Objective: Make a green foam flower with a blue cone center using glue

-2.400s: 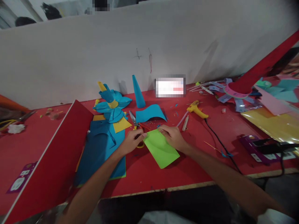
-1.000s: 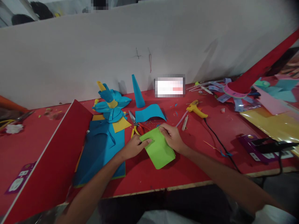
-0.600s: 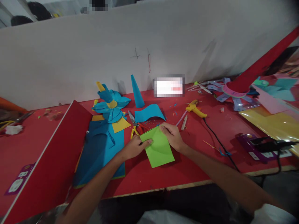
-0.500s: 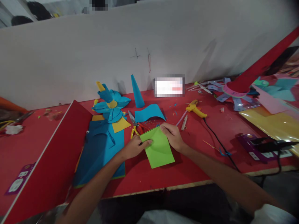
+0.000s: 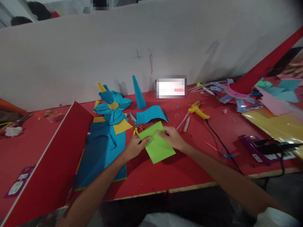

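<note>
Left hand [image 5: 134, 146] and right hand [image 5: 174, 138] both grasping the green paper [image 5: 159, 145] above the near part of red table [image 5: 139, 186], blue curved sheet [image 5: 151, 114] just beyond, yellow glue gun [image 5: 199, 111] to the right.

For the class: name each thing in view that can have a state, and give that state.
Green paper: held in both hands
Left hand: gripping
Right hand: gripping
Blue cone: upright
Blue strip: curved
Glue gun: lying down, power unclear
Scissors: partly hidden, opening unclear
</note>
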Demonstrator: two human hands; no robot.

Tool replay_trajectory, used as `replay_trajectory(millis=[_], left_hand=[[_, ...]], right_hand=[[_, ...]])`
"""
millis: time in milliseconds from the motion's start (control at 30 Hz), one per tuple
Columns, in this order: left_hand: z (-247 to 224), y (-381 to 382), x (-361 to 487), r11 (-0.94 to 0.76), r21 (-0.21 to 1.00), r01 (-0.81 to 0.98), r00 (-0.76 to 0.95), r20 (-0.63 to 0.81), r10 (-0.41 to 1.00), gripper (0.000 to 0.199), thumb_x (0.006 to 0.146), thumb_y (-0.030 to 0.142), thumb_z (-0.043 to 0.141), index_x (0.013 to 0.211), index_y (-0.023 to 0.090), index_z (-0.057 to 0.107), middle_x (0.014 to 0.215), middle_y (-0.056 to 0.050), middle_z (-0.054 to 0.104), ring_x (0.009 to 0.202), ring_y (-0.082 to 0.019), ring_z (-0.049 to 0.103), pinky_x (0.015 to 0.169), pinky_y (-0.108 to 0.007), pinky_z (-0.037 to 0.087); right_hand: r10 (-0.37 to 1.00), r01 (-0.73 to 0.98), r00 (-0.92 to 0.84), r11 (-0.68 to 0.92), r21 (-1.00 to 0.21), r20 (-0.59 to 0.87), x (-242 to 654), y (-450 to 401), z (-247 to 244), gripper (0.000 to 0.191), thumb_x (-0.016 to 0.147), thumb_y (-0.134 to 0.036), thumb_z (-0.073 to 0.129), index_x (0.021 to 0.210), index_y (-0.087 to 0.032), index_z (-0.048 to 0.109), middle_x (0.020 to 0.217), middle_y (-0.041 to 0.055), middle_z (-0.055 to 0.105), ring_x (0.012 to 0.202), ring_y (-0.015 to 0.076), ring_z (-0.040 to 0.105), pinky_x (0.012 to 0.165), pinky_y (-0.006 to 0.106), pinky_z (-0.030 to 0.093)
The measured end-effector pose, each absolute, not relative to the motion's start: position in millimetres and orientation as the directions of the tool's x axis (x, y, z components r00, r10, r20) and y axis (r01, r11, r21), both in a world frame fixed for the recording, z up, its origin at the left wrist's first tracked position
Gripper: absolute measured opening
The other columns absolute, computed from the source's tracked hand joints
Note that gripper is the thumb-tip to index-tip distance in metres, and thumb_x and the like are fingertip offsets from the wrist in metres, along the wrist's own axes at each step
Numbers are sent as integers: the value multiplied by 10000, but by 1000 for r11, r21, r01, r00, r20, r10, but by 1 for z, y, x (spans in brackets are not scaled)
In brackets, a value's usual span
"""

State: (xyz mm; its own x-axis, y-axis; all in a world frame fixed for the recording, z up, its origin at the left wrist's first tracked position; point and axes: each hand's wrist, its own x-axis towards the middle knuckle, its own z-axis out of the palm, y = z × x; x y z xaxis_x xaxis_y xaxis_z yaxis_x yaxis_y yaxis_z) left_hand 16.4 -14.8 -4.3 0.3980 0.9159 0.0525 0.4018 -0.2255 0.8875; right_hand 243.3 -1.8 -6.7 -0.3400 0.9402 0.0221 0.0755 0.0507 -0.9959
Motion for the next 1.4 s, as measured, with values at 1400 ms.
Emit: replay_trajectory(millis=[1400], left_hand=[[9, -16, 15, -365, 823, 435, 608, 31, 794, 444, 1038, 483, 487, 814, 135, 646, 738, -19, 614, 680, -129, 546, 648, -249, 387]], right_hand=[[987, 128, -20, 159, -979, 158, 253, 4, -1, 500, 852, -698, 615, 716, -227, 515, 642, -7, 484, 592, 139, 422, 507, 267, 351]])
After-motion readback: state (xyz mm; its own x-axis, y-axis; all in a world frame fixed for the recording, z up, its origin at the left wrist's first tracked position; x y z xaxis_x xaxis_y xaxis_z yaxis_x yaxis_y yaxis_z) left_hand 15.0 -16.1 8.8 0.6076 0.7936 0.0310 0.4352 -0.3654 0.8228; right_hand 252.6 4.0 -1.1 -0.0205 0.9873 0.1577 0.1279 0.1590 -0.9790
